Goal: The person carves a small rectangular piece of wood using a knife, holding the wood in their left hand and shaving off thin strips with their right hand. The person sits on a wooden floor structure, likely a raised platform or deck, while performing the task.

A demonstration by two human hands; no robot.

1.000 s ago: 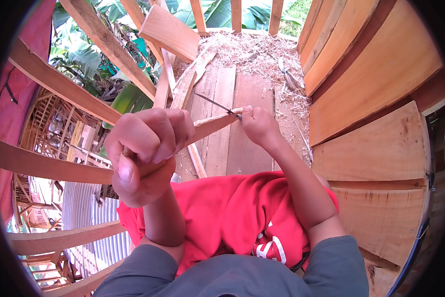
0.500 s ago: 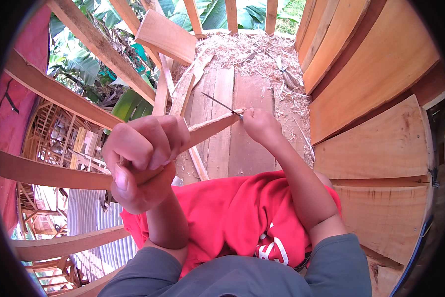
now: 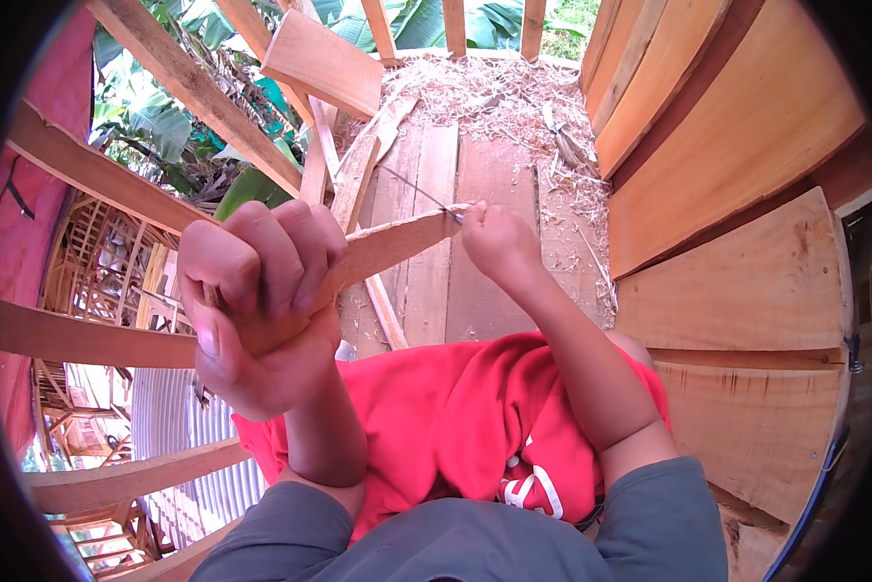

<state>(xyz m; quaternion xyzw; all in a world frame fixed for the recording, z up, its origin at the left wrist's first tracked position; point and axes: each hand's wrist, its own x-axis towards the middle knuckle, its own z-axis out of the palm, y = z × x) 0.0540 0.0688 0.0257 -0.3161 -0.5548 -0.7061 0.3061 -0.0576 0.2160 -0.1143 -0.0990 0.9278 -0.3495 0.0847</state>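
My left hand (image 3: 257, 301) is raised close to the camera, fist closed around the near end of a thin wooden strip (image 3: 397, 244). The strip runs away from me to its far tip, where my right hand (image 3: 494, 242) grips a small knife (image 3: 426, 194). The dark narrow blade points up and left, and rests against the strip's far end. Both forearms rise from my red shorts (image 3: 455, 427) at the lower middle.
I sit on a plank floor (image 3: 455, 252) strewn with wood shavings (image 3: 494, 97) at its far end. A plank wall (image 3: 746, 194) stands on the right. Slanted wooden rails (image 3: 87, 170) cross on the left, with green leaves and a corrugated metal roof (image 3: 164, 436) below.
Both hands have stayed on the strip and knife. The strip and my left fist have shifted slightly lower in the view; the blade stays at the strip's far tip.
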